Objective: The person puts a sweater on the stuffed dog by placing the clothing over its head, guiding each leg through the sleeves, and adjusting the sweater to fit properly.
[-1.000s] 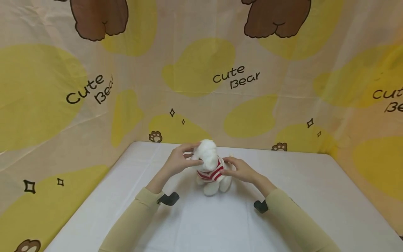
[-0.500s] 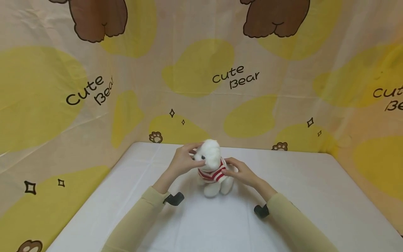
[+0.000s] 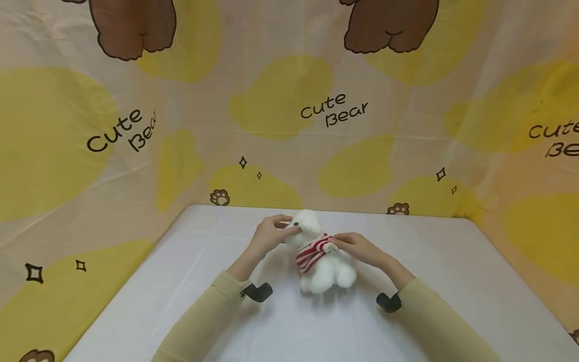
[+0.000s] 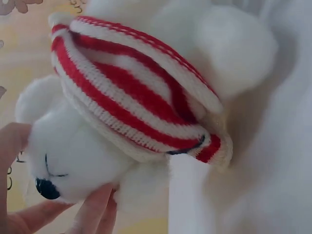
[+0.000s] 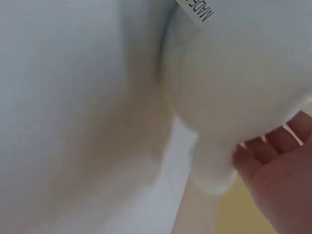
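Observation:
A white plush toy [image 3: 323, 274] wearing a red-and-white striped knit sweater [image 3: 312, 253] leans over on the white table, its head toward the upper left. My left hand [image 3: 270, 232] grips the head, thumb on the near side and fingers around the far side. In the left wrist view, the toy's dark nose [image 4: 47, 188] and stitched mouth show between the fingers. My right hand [image 3: 362, 247] holds the toy's back beside the sweater's edge. The right wrist view shows curled fingertips against white plush, near a rounded white part [image 5: 213, 165]; the right thumb is hidden there.
The white-covered table [image 3: 407, 327] reaches the patterned cloth backdrop [image 3: 289, 166] behind and at both sides. Black wrist mounts [image 3: 258, 292] stick out below both forearms. A printed white tag [image 5: 195, 12] hangs on the toy.
The toy has tilted and turned, so its hind end and legs now swing to the right. My left hand has moved slightly right and down with the head; my right hand has shifted right.

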`<state>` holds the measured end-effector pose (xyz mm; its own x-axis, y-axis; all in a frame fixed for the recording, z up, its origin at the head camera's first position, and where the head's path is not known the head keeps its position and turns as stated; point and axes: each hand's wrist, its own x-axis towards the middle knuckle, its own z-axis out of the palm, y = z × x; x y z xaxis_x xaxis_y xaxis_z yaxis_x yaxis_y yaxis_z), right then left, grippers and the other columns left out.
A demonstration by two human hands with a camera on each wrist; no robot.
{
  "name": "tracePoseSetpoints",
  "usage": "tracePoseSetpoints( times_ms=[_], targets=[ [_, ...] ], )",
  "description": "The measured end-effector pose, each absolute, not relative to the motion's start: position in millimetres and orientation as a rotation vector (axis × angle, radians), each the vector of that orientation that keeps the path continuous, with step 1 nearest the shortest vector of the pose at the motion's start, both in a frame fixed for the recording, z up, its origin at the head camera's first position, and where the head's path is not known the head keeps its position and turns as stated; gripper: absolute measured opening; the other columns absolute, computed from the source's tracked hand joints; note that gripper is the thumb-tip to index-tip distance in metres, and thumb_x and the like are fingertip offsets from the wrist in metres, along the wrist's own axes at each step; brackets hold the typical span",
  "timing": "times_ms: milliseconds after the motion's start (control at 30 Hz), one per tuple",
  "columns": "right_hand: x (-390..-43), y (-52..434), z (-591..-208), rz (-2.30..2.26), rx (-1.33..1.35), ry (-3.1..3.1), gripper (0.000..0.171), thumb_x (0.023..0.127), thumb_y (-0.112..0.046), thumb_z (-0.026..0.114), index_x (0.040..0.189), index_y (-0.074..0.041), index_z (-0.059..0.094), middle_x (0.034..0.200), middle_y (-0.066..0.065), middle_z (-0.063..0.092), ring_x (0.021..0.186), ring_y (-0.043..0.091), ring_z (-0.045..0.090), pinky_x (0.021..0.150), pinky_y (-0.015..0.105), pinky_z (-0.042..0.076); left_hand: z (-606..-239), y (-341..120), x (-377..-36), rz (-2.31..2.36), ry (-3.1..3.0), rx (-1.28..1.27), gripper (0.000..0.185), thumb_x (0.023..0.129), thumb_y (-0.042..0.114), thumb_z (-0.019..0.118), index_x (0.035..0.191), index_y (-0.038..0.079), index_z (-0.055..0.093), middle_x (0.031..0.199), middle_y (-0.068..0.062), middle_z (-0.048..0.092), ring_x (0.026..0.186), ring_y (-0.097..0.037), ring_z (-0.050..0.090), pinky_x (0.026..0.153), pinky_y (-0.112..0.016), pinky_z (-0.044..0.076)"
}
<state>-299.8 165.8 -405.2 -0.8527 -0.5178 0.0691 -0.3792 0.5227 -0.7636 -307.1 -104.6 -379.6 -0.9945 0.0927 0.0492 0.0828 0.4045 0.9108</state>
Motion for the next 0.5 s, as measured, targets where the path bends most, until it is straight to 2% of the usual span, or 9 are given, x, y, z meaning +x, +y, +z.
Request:
tracePoseSetpoints(
  times_ms=[133, 333, 500],
  targets=[
    [-299, 173, -404, -1.201, -0.712, 2.669, 0.043, 0.099, -0.037, 0.045, 0.123, -0.005, 0.061, 0.122, 0.013, 0.063, 0.119, 0.031, 0.054, 0.099, 0.05, 0.042, -390, -101, -306, 1.727, 2.572, 0.178, 0.051, 0.077, 0.04, 0.076, 0.118, 0.012, 0.064, 0.114, -0.014, 0.064, 0.09, -0.02, 0.065, 0.07, -0.031, 0.056],
    [-295, 180, -399, -1.227, -0.586, 2.709, 0.04, 0.097, -0.038, 0.05, 0.119, -0.007, 0.063, 0.111, 0.01, 0.068, 0.102, 0.022, 0.062, 0.089, 0.043, 0.049, -402, -99, -307, 1.726, 2.492, 0.182, 0.045, 0.078, 0.035, 0.076, 0.117, 0.015, 0.065, 0.117, -0.015, 0.062, 0.08, -0.02, 0.069, 0.073, -0.03, 0.056],
    [-291, 183, -397, -1.251, -0.55, 2.686, 0.04, 0.095, -0.038, 0.054, 0.119, -0.008, 0.064, 0.111, 0.009, 0.068, 0.102, 0.02, 0.062, 0.089, 0.04, 0.049, -407, -98, -307, 1.717, 2.492, 0.231, 0.042, 0.079, 0.032, 0.077, 0.115, 0.015, 0.066, 0.115, -0.016, 0.061, 0.076, -0.02, 0.069, 0.076, -0.036, 0.056]
  ],
)
